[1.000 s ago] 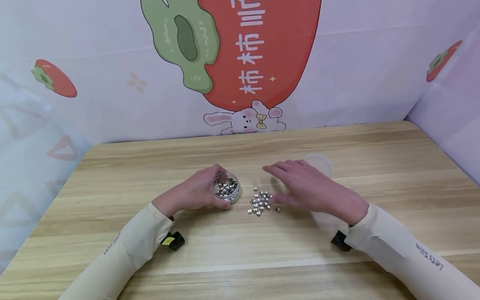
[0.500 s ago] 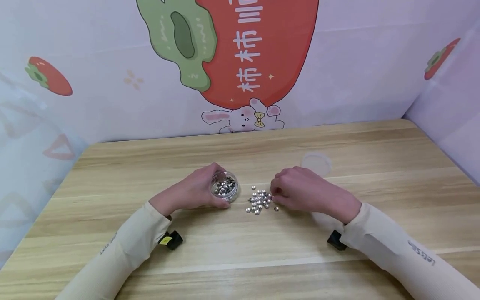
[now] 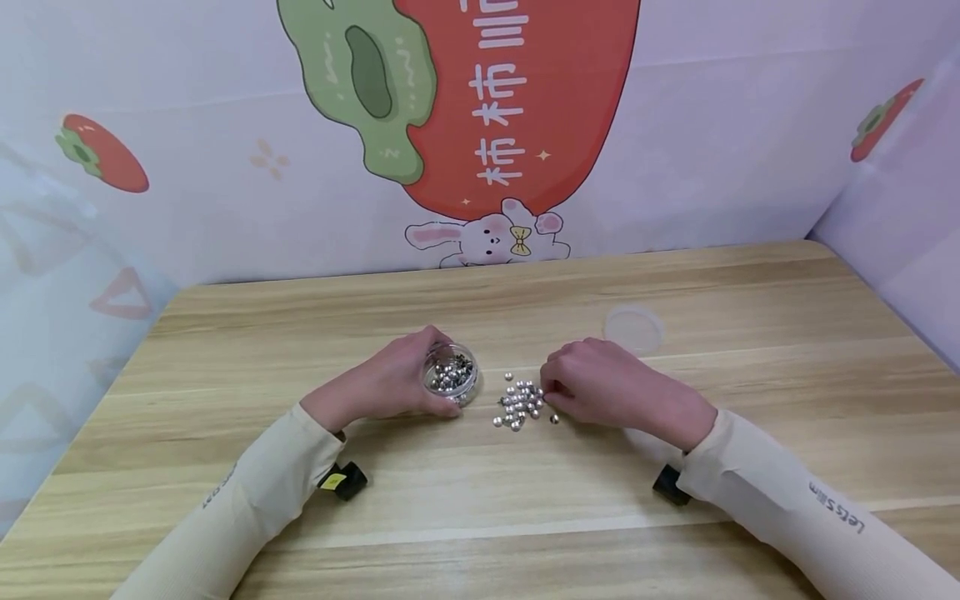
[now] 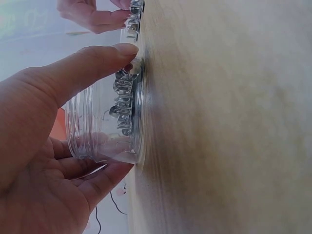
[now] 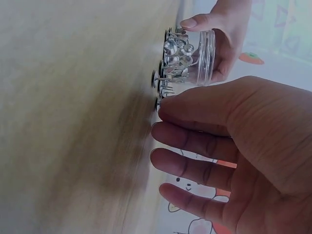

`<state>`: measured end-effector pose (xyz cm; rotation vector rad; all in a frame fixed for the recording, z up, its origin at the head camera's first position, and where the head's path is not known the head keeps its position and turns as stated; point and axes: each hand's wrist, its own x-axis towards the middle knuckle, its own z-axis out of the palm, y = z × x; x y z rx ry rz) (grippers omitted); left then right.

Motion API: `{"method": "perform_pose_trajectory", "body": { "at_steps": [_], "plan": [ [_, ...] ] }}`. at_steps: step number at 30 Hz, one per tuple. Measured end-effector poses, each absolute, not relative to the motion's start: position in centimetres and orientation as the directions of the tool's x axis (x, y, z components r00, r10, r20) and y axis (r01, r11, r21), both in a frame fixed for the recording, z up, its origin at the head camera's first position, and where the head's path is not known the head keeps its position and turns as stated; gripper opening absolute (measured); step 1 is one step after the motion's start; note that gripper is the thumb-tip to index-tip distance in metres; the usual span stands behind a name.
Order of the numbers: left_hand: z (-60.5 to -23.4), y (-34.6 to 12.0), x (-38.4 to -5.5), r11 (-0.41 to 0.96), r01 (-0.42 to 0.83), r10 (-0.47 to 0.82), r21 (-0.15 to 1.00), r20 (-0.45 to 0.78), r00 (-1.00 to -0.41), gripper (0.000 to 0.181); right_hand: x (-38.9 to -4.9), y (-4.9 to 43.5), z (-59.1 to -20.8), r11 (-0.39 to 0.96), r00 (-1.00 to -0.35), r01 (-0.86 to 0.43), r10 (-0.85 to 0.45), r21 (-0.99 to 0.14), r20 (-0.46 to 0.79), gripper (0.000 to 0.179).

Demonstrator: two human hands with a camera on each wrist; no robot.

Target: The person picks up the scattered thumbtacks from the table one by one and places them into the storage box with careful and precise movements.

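My left hand [image 3: 401, 375] curls round a clear round jar [image 4: 80, 122], thumb on the near side and fingers behind. Silver domed thumbtacks [image 3: 452, 375] fill the lower part of the jar, which stands on the table. To its right lies a loose pile of thumbtacks [image 3: 517, 402], some with pins sticking up in the right wrist view. My right hand [image 3: 600, 383] is at the pile's right edge. Its thumb [image 5: 195, 105] and index finger meet at a thumbtack [image 5: 158, 103] there and seem to pinch it; the contact is partly hidden. The other fingers are bent loosely.
A clear round lid [image 3: 634, 329] lies flat on the wooden table [image 3: 450, 517] behind the right hand. Single thumbtacks lie just off the pile. A printed cloth backdrop [image 3: 712, 150] rises behind the table.
My right hand came down from above the pile, its spread fingers drawing together at the pile's right edge, and has stayed there. The left hand keeps holding the jar in place.
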<state>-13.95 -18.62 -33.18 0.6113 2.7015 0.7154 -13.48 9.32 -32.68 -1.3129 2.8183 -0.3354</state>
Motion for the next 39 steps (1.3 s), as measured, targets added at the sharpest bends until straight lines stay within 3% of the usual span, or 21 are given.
{"method": "perform_pose_trajectory", "body": {
  "at_steps": [12,18,28,35,37,39],
  "plan": [
    [-33.3,-18.8,-13.9,0.785,0.33,0.468,0.525,-0.151,-0.871,0.081,-13.6,8.8,-31.3,0.673,-0.702,-0.708,-0.705,-0.215,0.104,0.012],
    [-33.3,-18.8,-13.9,0.783,0.328,0.467,0.528,-0.15,-0.872,0.083,-13.6,6.6,-30.5,0.668,-0.695,-0.715,-0.711,-0.208,0.107,0.008],
    [-33.3,-18.6,-14.2,0.767,0.346,0.487,0.541,-0.139,-0.862,0.073,-14.2,1.3,-29.1,0.603,-0.638,-0.77,-0.736,-0.208,0.227,0.007],
    [-33.3,-18.6,-14.3,0.772,0.344,0.483,0.535,-0.142,-0.864,0.073,-14.4,1.1,-29.4,0.615,-0.659,-0.752,-0.71,-0.238,0.249,0.007],
    [-33.2,-18.7,-14.3,0.772,0.344,0.483,0.534,-0.142,-0.864,0.073,-14.4,1.1,-29.4,0.63,-0.674,-0.738,-0.702,-0.24,0.23,0.023],
    [-33.2,-18.8,-14.2,0.771,0.354,0.487,0.529,-0.133,-0.863,0.074,-14.5,1.1,-29.4,0.653,-0.696,-0.716,-0.693,-0.245,0.187,0.053]
  ]
}}
